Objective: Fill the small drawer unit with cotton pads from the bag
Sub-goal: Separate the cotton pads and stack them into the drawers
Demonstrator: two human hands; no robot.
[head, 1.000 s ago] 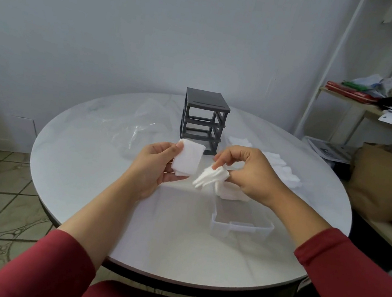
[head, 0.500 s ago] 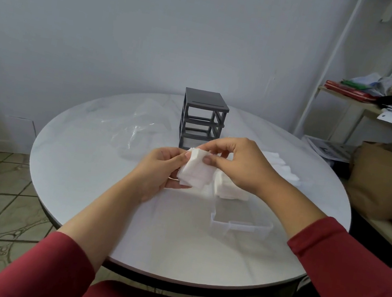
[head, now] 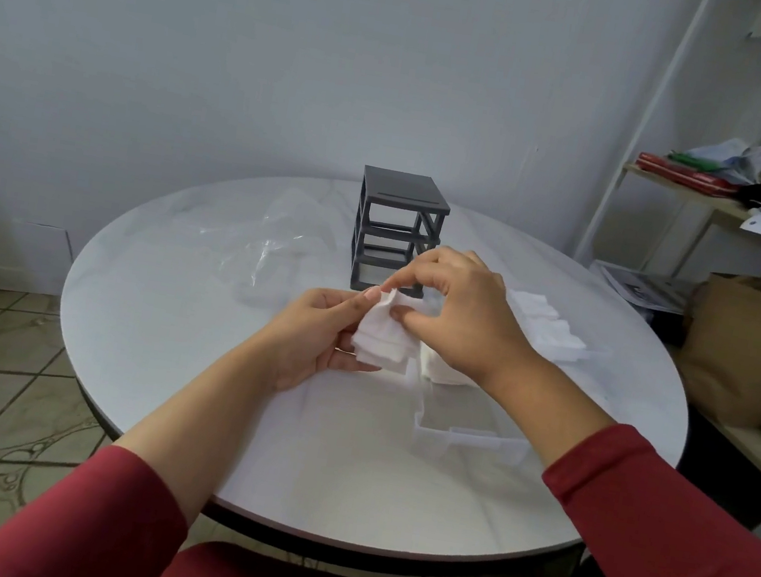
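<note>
- The left hand (head: 312, 337) holds a small stack of white pads (head: 383, 340) from below, thumb on top.
- The right hand (head: 455, 319) pinches the top edge of the same stack with its thumb and fingers.
- Both hands are up above the table (head: 170, 296), close to the middle.
- Just under the right hand, more pads (head: 442, 371) sit at the far end of a clear drawer (head: 470, 437).
- The near end of that drawer is bare, and the drawer lies flat on the table.
- Behind the hands stands the dark grey frame (head: 397, 231), upright, with its three slots open and no drawers in them.
- To the right of the frame is another pile of white pads (head: 543, 325). It looks like they lie in a second clear drawer, but that is hard to tell.
- To the left of the frame lies the clear bag (head: 276, 243), crumpled and flat on the table.
- Both sleeves (head: 657, 537) are red.
- On the right, past the table, a shelf (head: 680, 185) holds papers and a brown bag (head: 749, 353) rests below it.
</note>
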